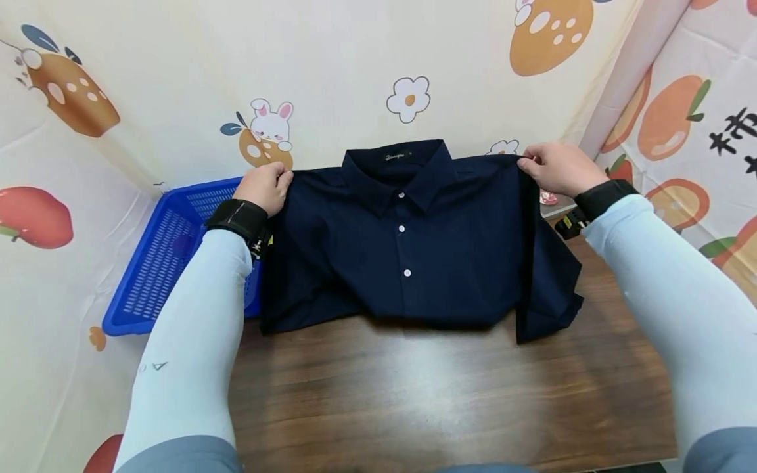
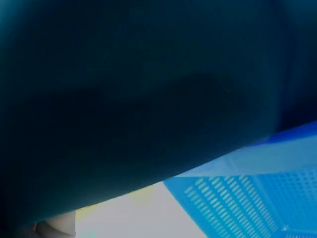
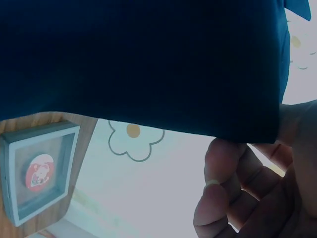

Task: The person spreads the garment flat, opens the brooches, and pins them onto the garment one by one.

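A dark navy button-up shirt with a collar and white buttons is stretched between my two hands, its lower part folded under or hanging near the table. At its left shoulder edge in the head view, my left hand pinches the cloth. My right hand pinches the opposite shoulder, from which a sleeve hangs down. The right wrist view shows the fingers at the cloth's corner. In the left wrist view the dark cloth covers most of the picture, and little of the hand shows.
A blue perforated basket stands at the left, partly behind the left arm and shirt. Beneath is a brown wooden table. A small framed box sits at the right back. Printed cloth walls enclose the back and sides.
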Action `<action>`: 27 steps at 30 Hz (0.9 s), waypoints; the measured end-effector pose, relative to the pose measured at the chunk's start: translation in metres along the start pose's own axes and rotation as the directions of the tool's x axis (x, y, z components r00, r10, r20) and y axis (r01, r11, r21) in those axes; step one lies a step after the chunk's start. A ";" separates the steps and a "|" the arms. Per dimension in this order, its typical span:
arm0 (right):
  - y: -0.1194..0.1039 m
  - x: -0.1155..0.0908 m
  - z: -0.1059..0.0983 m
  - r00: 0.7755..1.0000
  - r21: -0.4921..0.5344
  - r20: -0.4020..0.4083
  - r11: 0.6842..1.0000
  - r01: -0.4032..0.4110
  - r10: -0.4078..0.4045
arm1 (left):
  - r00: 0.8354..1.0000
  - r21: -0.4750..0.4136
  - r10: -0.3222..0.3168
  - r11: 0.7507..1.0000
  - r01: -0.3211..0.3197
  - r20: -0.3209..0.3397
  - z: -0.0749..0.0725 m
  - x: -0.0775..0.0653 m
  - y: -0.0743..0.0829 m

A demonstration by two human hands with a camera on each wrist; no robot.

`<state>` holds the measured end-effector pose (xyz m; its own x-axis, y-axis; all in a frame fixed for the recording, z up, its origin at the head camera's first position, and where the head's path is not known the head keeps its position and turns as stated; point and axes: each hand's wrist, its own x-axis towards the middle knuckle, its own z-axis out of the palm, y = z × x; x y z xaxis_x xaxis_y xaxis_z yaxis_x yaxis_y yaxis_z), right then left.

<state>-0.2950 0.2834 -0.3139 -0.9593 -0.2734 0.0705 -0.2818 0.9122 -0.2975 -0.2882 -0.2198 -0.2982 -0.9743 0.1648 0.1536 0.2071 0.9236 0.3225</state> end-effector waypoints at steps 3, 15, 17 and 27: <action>-0.001 0.014 0.003 0.999 0.002 0.003 0.999 -0.032 0.032 | 0.999 0.040 -0.046 0.998 0.045 0.011 0.002 0.007 0.000; 0.000 0.051 0.042 0.989 0.042 -0.052 0.990 -0.133 0.135 | 0.984 0.246 -0.169 0.958 0.150 0.058 0.032 0.037 0.002; -0.001 0.054 0.047 0.984 0.068 -0.051 0.984 -0.167 0.171 | 0.977 0.245 -0.205 0.952 0.186 0.058 0.036 0.040 0.001; 0.006 0.072 0.071 0.903 0.535 0.105 0.742 -0.404 0.416 | 0.966 0.131 -0.256 0.959 0.250 0.030 0.063 0.054 -0.008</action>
<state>-0.3640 0.2472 -0.3784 -0.9820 0.1008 -0.1599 0.1875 0.6241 -0.7585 -0.3484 -0.1962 -0.3512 -0.9971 -0.0665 0.0375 -0.0563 0.9726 0.2256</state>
